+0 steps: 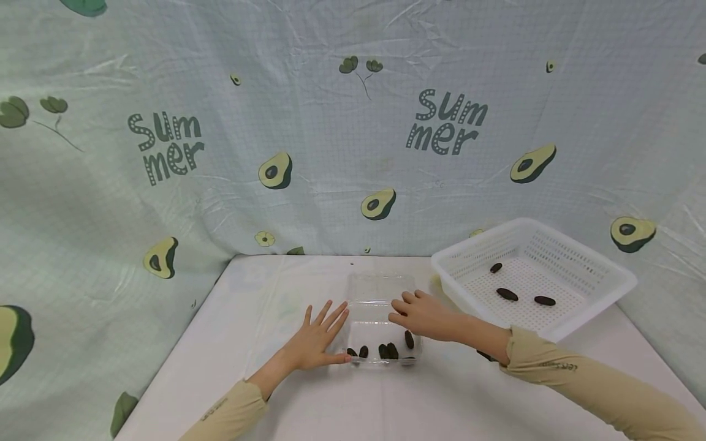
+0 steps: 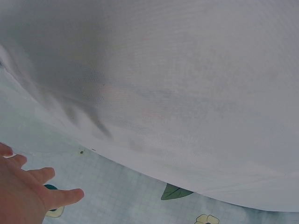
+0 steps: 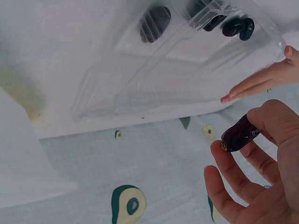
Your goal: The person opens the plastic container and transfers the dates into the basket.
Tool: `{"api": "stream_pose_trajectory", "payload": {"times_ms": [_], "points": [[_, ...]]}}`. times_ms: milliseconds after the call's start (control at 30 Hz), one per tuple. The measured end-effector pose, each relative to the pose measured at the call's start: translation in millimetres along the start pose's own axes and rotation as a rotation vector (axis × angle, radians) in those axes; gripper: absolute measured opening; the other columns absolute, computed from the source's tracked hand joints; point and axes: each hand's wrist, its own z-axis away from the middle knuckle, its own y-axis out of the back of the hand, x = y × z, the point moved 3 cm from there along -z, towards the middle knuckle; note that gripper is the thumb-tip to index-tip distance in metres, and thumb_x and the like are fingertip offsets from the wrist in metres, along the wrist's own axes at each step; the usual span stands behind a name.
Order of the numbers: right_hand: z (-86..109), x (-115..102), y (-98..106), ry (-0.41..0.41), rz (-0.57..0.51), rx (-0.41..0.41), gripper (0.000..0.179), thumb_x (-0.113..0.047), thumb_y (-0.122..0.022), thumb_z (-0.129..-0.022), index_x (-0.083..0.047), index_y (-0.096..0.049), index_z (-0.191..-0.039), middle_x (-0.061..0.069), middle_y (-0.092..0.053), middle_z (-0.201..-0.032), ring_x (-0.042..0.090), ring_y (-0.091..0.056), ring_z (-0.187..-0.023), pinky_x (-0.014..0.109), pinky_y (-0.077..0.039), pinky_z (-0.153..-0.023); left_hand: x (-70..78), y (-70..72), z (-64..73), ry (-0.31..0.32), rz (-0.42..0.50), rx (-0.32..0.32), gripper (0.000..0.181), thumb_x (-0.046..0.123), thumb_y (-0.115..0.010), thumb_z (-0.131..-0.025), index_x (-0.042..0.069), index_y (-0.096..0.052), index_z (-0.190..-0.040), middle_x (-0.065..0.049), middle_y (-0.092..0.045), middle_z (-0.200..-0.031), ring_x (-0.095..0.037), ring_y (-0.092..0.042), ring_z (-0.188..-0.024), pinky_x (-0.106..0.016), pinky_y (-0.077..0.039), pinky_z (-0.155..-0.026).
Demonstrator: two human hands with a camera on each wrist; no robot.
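Note:
My right hand (image 1: 432, 317) is above the right side of a clear plastic clamshell box (image 1: 366, 332). In the right wrist view it pinches a dark, glossy date (image 3: 240, 134) between thumb and fingertips. Spread and straight, the fingers of my left hand (image 1: 313, 344) lie along the box's left side, with the thumb by its front corner. Several dates (image 1: 409, 340) lie inside the box, mostly along its front edge. Its lid (image 1: 380, 285) is folded back, away from me. Only part of the left hand shows in the left wrist view.
A white perforated basket (image 1: 463, 294) stands on the right of the white-covered table (image 1: 287, 404), holding 3 dates (image 1: 507, 294). Something dark (image 1: 486, 355) shows partly under my right forearm. Behind the table hangs a printed curtain (image 1: 325, 122) with avocados.

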Motion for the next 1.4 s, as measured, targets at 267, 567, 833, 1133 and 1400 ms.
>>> {"api": "stream_pose_trajectory", "payload": {"times_ms": [267, 567, 833, 1133, 1400], "points": [[21.3, 27, 17, -0.056, -0.043, -0.036, 0.023, -0.014, -0.066, -0.076, -0.016, -0.047, -0.09, -0.002, -0.042, -0.08, 0.012, -0.028, -0.067, 0.023, -0.018, -0.057, 0.8, 1.7, -0.1, 0.012, 0.009, -0.017, 0.09, 0.066, -0.04, -0.081, 0.007, -0.015, -0.143, -0.008, -0.012, -0.151, -0.037, -0.011, -0.137, -0.068, -0.014, -0.097], [53.0, 64, 19, -0.198, -0.116, -0.066, 0.03, -0.013, -0.071, -0.072, -0.015, -0.048, -0.091, 0.0, -0.043, -0.081, 0.013, -0.033, -0.068, 0.023, -0.024, -0.054, 0.8, 1.7, 0.1, 0.025, 0.014, -0.032, 0.09, 0.065, -0.042, -0.081, 0.008, -0.012, -0.144, -0.006, -0.009, -0.152, -0.034, -0.006, -0.138, -0.067, -0.012, -0.099], [88.2, 97, 12, -0.32, -0.182, -0.007, 0.028, -0.002, -0.066, -0.068, -0.013, -0.047, -0.085, 0.0, -0.041, -0.077, 0.013, -0.032, -0.066, 0.022, -0.02, -0.054, 1.8, 2.2, -0.6, 0.028, 0.021, -0.038, 0.09, 0.064, -0.042, -0.081, 0.008, -0.012, -0.144, -0.006, -0.008, -0.152, -0.036, -0.008, -0.138, -0.067, -0.012, -0.099], [120.1, 127, -2, -0.356, -0.151, 0.098, 0.028, 0.001, -0.061, -0.063, -0.01, -0.044, -0.084, 0.002, -0.037, -0.075, 0.014, -0.024, -0.064, 0.024, -0.013, -0.052, 1.7, 2.4, -0.5, 0.03, 0.025, -0.038, 0.09, 0.063, -0.043, -0.081, 0.008, -0.012, -0.144, -0.006, -0.008, -0.152, -0.037, -0.011, -0.137, -0.067, -0.012, -0.099], [139.8, 149, -15, -0.444, -0.146, 0.084, 0.027, 0.0, -0.061, -0.065, -0.009, -0.041, -0.08, 0.004, -0.035, -0.073, 0.018, -0.026, -0.062, 0.027, -0.014, -0.05, 1.8, 2.6, -0.4, 0.032, 0.03, -0.038, 0.089, 0.064, -0.042, -0.081, 0.008, -0.011, -0.144, -0.006, -0.007, -0.152, -0.035, -0.006, -0.138, -0.067, -0.011, -0.099]]}}
